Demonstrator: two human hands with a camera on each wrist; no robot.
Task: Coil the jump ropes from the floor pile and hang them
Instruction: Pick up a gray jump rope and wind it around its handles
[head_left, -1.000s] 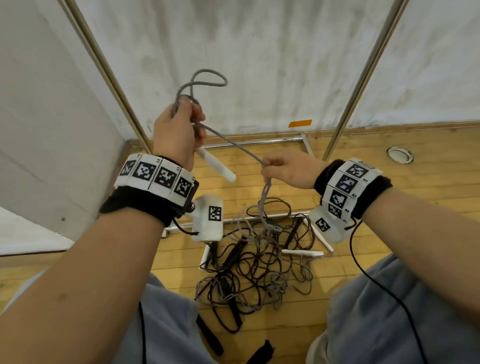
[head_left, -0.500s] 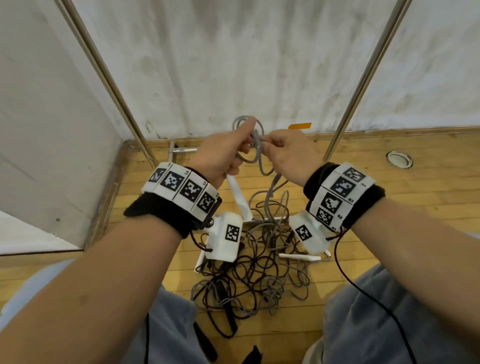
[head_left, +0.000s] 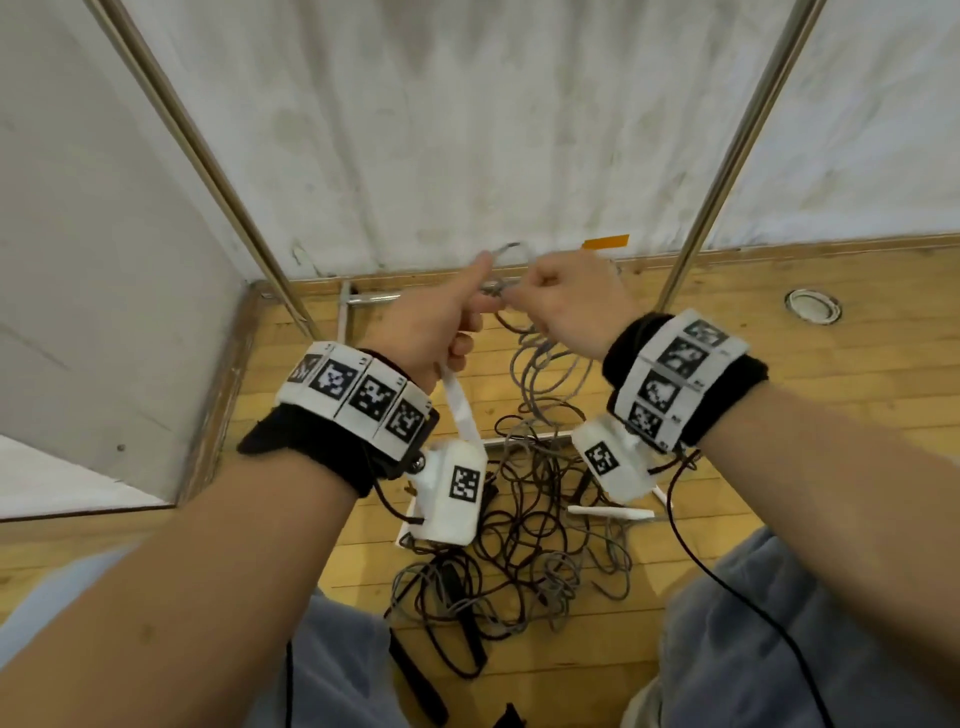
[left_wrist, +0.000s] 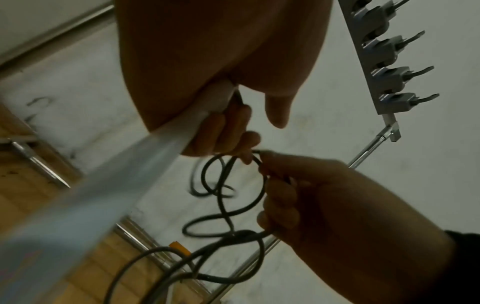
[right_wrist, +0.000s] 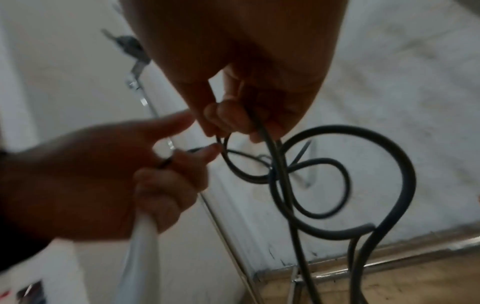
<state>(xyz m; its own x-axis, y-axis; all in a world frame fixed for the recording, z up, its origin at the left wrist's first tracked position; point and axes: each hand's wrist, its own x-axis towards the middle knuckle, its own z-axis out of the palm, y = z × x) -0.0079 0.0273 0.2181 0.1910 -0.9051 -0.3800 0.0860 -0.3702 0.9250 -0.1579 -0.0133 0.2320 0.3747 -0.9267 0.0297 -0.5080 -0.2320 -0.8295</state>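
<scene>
1. The left hand (head_left: 441, 332) is curled round the white handle (head_left: 460, 402) of a grey rope (head_left: 545, 364) and its first loops; the right hand (head_left: 566, 306) pinches the cord just beside it, feeding another turn.
2. To coil well, I'd keep each loop the same size and lay it flat against the last under the left thumb — a twist could spring the coil apart.
3. Draw slack gently: the rope's tail runs down into the pile (head_left: 519, 545) on the floor and may snag.
4. The rope is thin, grey and springy — held raised before the wall, kinked into uneven curls.
5. A hook rack (left_wrist: 384, 61) shows in the left wrist view.
</scene>
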